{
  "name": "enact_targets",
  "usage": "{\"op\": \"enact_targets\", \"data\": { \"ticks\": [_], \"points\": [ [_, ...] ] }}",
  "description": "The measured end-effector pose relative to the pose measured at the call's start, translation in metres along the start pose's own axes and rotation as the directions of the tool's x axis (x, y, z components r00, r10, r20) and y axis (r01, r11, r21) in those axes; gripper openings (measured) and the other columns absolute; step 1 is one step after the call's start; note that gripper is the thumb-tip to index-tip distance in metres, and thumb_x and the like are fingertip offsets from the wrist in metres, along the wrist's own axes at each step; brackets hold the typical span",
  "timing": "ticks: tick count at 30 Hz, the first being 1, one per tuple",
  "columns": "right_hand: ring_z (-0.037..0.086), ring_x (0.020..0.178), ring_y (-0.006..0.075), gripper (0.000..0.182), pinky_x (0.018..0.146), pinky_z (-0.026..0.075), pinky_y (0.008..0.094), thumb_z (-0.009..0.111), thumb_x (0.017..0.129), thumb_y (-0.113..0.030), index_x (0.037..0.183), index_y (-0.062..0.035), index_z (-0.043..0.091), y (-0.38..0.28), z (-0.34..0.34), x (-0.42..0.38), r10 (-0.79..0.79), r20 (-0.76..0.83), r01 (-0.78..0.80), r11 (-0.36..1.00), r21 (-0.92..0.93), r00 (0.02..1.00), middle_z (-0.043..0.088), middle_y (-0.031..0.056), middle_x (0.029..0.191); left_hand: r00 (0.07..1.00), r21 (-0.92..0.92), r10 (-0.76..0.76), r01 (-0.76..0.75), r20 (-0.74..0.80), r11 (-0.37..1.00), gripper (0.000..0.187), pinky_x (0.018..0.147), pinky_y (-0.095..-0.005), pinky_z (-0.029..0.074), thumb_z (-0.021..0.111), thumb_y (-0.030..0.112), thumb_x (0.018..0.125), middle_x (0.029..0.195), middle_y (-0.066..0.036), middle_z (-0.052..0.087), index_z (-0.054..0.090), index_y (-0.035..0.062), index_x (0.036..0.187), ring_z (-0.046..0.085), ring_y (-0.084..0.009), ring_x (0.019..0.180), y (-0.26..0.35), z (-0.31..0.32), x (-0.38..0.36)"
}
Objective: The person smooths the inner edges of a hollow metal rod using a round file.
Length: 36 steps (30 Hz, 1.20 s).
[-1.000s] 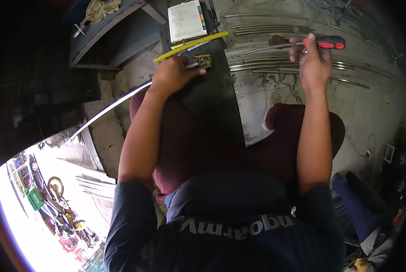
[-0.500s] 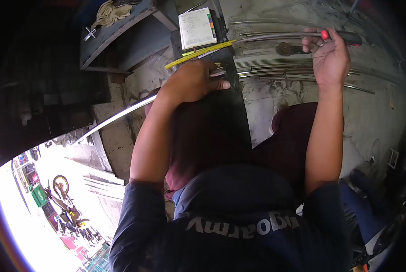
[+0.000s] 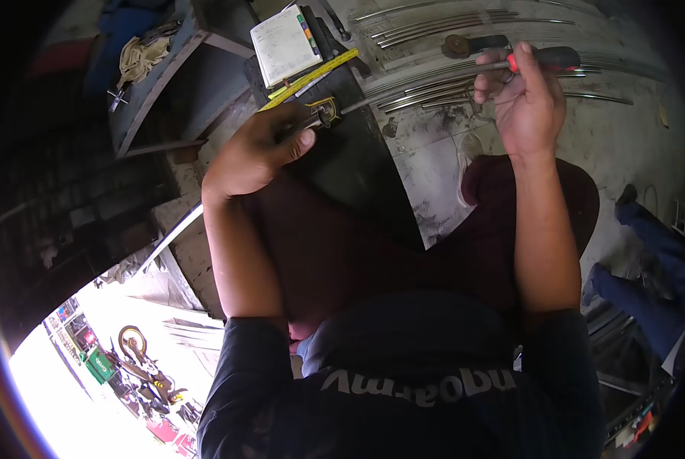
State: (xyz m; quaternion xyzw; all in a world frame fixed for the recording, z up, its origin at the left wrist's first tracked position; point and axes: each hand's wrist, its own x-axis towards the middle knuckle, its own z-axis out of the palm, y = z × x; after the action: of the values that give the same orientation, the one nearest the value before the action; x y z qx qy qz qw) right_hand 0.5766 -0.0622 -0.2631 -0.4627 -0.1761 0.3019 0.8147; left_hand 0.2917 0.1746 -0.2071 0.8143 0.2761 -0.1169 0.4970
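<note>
My right hand point(image 3: 522, 99) grips a long-shafted tool, like a screwdriver, by its red and black handle point(image 3: 547, 59). The grey shaft point(image 3: 426, 79) points left toward my left hand point(image 3: 262, 145). That hand is closed round a shiny metal tube point(image 3: 312, 120), its open end facing the shaft's tip. Tip and tube look slightly apart. Just beyond lie a yellow folding ruler point(image 3: 312, 79) and an open notebook point(image 3: 287, 46) with coloured tabs, on a dark bench point(image 3: 358, 168).
Thin metal rods point(image 3: 449, 27) lie across the floor beyond my right hand, beside a round brown object point(image 3: 456, 47). A metal frame point(image 3: 155, 84) with a cloth point(image 3: 142, 57) stands at upper left. Another person's legs point(image 3: 652, 260) show at right. A motorcycle point(image 3: 147, 371) is outside.
My view has shifted. My left hand has turned, so the tube's open end now shows, and the shaft's tip is now near it. A person's legs have come further into view at right.
</note>
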Motion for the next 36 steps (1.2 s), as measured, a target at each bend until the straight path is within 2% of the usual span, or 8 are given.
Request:
{"op": "enact_targets", "data": {
  "ticks": [6, 10, 11, 18, 21, 25, 31, 36],
  "points": [
    [0.071, 0.066, 0.0295, 0.028, 0.055, 0.058, 0.0401, 0.061, 0.11, -0.026, 0.114, 0.0014, 0.057, 0.005, 0.012, 0.005, 0.002, -0.015, -0.002, 0.999, 0.042, 1.0, 0.071, 0.0259, 0.094, 0.991, 0.045, 0.034, -0.029, -0.126, 0.999, 0.049, 0.085, -0.0331, 0.046, 0.077, 0.041, 0.1, 0.092, -0.005, 0.062, 0.067, -0.0035, 0.119, 0.053, -0.0154, 0.091, 0.02, 0.017, -0.009],
    [0.069, 0.06, 0.0272, 0.029, 0.051, 0.057, 0.0394, 0.064, 0.11, -0.028, 0.111, 0.0006, 0.057, 0.004, 0.022, 0.003, 0.012, -0.048, -0.01, 0.999, 0.053, 0.999, 0.07, 0.0238, 0.09, 0.994, 0.024, 0.052, -0.049, -0.095, 0.998, 0.042, 0.089, -0.0324, 0.047, 0.075, 0.035, 0.1, 0.097, -0.007, 0.066, 0.068, -0.002, 0.12, 0.056, -0.0148, 0.094, 0.026, 0.024, -0.019],
    [0.069, 0.061, 0.0262, 0.03, 0.052, 0.056, 0.0394, 0.065, 0.109, -0.03, 0.111, -0.0003, 0.057, 0.002, 0.022, 0.002, 0.012, -0.047, -0.01, 0.999, 0.052, 0.999, 0.071, 0.0226, 0.091, 0.998, 0.064, 0.011, -0.006, -0.068, 0.998, 0.039, 0.094, -0.0383, 0.054, 0.076, 0.029, 0.101, 0.108, -0.017, 0.077, 0.071, 0.0002, 0.126, 0.072, -0.0255, 0.102, 0.03, 0.023, -0.026],
    [0.067, 0.06, 0.0211, 0.039, 0.05, 0.052, 0.0364, 0.07, 0.107, -0.038, 0.113, 0.0005, 0.062, 0.003, 0.027, -0.016, 0.02, -0.06, -0.026, 0.996, -0.087, 0.998, 0.071, 0.0197, 0.091, 0.968, 0.062, 0.071, -0.057, -0.241, 0.996, 0.037, 0.091, -0.0374, 0.053, 0.082, 0.024, 0.094, 0.1, -0.013, 0.074, 0.071, -0.0001, 0.119, 0.069, -0.0216, 0.096, 0.023, 0.054, -0.039],
    [0.068, 0.061, 0.0213, 0.038, 0.051, 0.053, 0.0364, 0.069, 0.108, -0.034, 0.117, 0.0023, 0.064, 0.012, 0.028, -0.019, 0.014, -0.047, -0.017, 0.998, -0.064, 0.999, 0.071, 0.0201, 0.093, 0.858, 0.36, 0.27, -0.109, -0.436, 0.927, 0.035, 0.087, -0.0418, 0.055, 0.084, 0.026, 0.091, 0.099, -0.014, 0.071, 0.07, 0.0026, 0.114, 0.07, -0.0299, 0.092, 0.017, 0.07, -0.045],
    [0.071, 0.059, 0.0243, 0.028, 0.05, 0.058, 0.0342, 0.07, 0.107, -0.021, 0.112, 0.0048, 0.059, 0.013, 0.029, -0.023, 0.038, 0.032, -0.042, 0.987, 0.154, 0.999, 0.073, 0.021, 0.087, 0.484, 0.848, 0.747, -0.02, -0.456, 0.53, 0.05, 0.077, -0.0439, 0.055, 0.09, 0.026, 0.08, 0.104, -0.011, 0.067, 0.067, 0.0088, 0.12, 0.066, -0.0307, 0.088, -0.028, 0.098, -0.041],
    [0.074, 0.062, 0.0253, 0.028, 0.053, 0.061, 0.0338, 0.071, 0.104, -0.009, 0.126, 0.0049, 0.06, 0.035, 0.08, -0.076, 0.131, 0.182, -0.153, 0.981, 0.118, 0.975, 0.076, 0.0214, 0.092, 0.377, 0.828, 0.79, -0.093, -0.484, 0.552, 0.05, 0.076, -0.0416, 0.057, 0.09, 0.011, 0.075, 0.103, -0.012, 0.068, 0.066, 0.0079, 0.119, 0.069, -0.0313, 0.089, -0.027, 0.114, -0.029],
    [0.069, 0.057, 0.0214, 0.028, 0.046, 0.051, 0.0332, 0.066, 0.106, -0.008, 0.129, -0.0013, 0.052, 0.028, 0.04, -0.043, 0.013, -0.11, -0.017, 0.999, -0.034, 0.994, 0.074, 0.02, 0.093, 0.329, 0.839, 0.804, -0.059, -0.495, 0.54, 0.048, 0.071, -0.0387, 0.059, 0.089, 0.008, 0.074, 0.102, -0.011, 0.068, 0.065, 0.0084, 0.116, 0.071, -0.0293, 0.085, -0.033, 0.12, -0.026]
  ]
}}
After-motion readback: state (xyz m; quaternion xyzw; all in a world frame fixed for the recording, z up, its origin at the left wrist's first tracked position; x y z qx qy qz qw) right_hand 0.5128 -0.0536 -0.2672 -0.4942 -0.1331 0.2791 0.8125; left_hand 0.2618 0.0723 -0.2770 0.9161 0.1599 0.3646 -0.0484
